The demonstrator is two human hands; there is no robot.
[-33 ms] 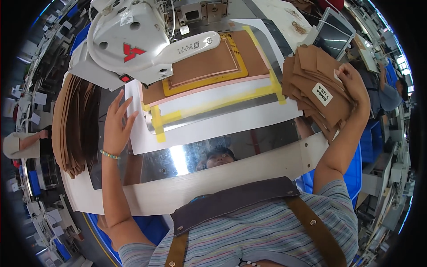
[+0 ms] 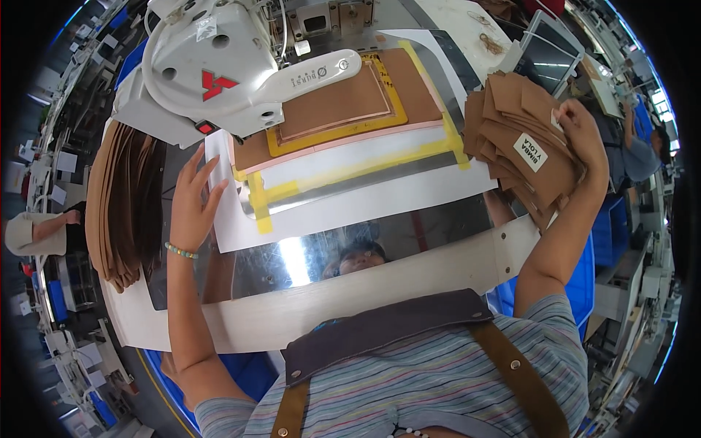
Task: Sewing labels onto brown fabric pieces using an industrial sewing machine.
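Observation:
A brown flat panel (image 2: 328, 98) lies under the white sewing machine head (image 2: 212, 58), inside a yellow frame (image 2: 398, 109) taped onto a white sheet (image 2: 365, 203). My left hand (image 2: 194, 201) is at the sheet's left edge, below the machine head, fingers spread and holding nothing. On the right is a fanned stack of brown pieces (image 2: 504, 139), with a white printed label (image 2: 531, 152) on one of them. My right hand (image 2: 582, 131) is at the stack's right side, fingers curled and pinching the edge of a brown piece beside another white label. Its fingertips are partly hidden.
A thick pile of brown pieces (image 2: 120, 204) stands at the left. Shiny metal plate (image 2: 350, 252) covers the table before me, with a pale front edge (image 2: 365, 299). Blue bins (image 2: 584, 281) sit below. A tilted screen (image 2: 548, 58) stands at the back right; other people work farther off.

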